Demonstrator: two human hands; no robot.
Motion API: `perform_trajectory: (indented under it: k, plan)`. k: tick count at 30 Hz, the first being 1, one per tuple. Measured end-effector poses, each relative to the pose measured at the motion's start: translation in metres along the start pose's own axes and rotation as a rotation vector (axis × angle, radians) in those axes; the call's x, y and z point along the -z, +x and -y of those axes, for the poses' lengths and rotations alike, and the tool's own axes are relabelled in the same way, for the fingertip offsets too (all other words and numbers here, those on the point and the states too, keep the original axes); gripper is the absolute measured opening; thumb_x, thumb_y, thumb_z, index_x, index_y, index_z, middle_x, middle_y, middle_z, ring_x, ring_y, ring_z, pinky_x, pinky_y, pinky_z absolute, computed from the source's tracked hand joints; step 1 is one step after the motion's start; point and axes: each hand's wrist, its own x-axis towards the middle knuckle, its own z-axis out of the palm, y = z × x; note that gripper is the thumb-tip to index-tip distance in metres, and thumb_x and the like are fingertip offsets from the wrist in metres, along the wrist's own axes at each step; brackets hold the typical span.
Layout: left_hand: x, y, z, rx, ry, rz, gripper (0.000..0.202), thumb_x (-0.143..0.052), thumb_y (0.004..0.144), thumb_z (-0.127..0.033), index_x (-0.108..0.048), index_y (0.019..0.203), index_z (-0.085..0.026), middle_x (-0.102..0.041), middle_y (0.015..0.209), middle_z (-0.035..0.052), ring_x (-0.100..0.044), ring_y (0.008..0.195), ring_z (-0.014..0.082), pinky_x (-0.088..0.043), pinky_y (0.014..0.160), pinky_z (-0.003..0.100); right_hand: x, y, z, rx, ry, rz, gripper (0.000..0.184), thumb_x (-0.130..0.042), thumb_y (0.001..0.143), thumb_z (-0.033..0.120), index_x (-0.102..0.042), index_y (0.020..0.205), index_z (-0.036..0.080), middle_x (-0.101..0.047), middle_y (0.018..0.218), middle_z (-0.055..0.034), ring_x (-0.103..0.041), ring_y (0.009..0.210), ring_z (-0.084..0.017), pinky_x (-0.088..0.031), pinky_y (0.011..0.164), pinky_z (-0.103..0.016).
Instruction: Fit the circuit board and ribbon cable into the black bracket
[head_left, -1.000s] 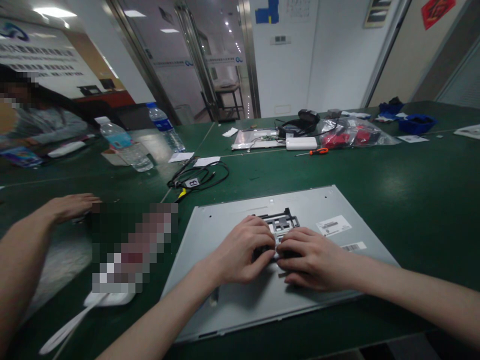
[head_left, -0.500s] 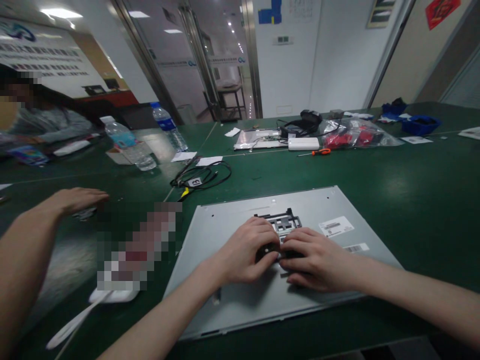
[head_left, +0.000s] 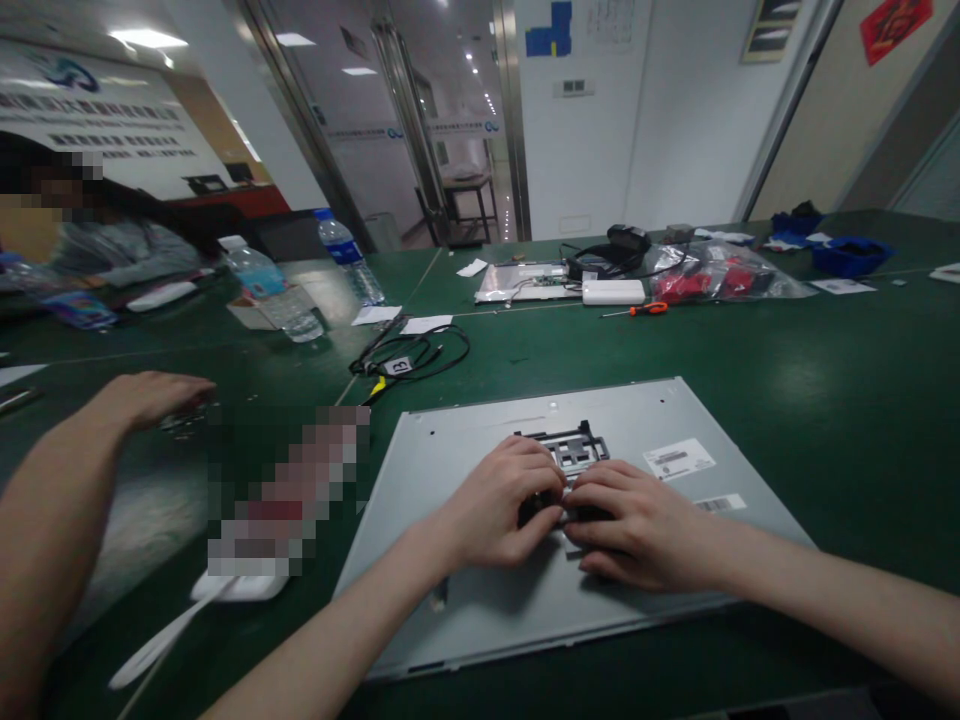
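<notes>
A flat grey metal panel with rounded corners lies on the green table. Near its middle is a black and silver slotted bracket. My left hand bends over the panel just below the bracket, thumb and fingers curled together. Facing it, my right hand rests there with curled fingers, its tips meeting the left fingertips. A dark part shows between the hands, but my fingers hide what they grip. A small metal strip shows under the right fingers. Two white labels are stuck on the panel's right side.
Another person's arm reaches in at left over small metal bits. Beside the panel lies a blurred-out phone-like object with a white cable. Farther back are a coiled black cable, water bottles, an orange screwdriver and a bagged red item.
The whole view has shifted slightly, with things appearing a little to the right. Both hands keep nearly the same pose on the panel.
</notes>
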Motion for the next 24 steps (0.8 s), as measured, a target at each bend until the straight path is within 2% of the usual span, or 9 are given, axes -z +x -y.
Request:
perform_trajectory:
  k: [16,24]
  plan:
    - [-0.0003,0.0004,0.0014,-0.003,0.028,-0.018,0.017,-0.051,0.087,-0.022,-0.067,0.091,-0.021,-0.069,0.089,0.0044,-0.060,0.091,0.0227,-0.040,0.094,0.045,-0.0015,-0.0010,-0.0016,-0.002,-0.011,0.014,0.023,-0.057,0.096,0.033,-0.067,0.111,0.020,-0.067,0.114,-0.0070,-0.056,0.112,-0.022,-0.044,0.099,-0.040]
    - [-0.0008,0.0007,0.0016,0.012,0.044,-0.009,0.012,-0.053,0.085,-0.024,-0.064,0.088,-0.020,-0.066,0.087,0.0045,-0.059,0.089,0.0224,-0.040,0.095,0.045,-0.0011,-0.0005,-0.0008,-0.010,-0.021,0.010,0.020,-0.056,0.096,0.032,-0.068,0.106,0.019,-0.066,0.111,-0.0074,-0.056,0.110,-0.023,-0.045,0.097,-0.040]
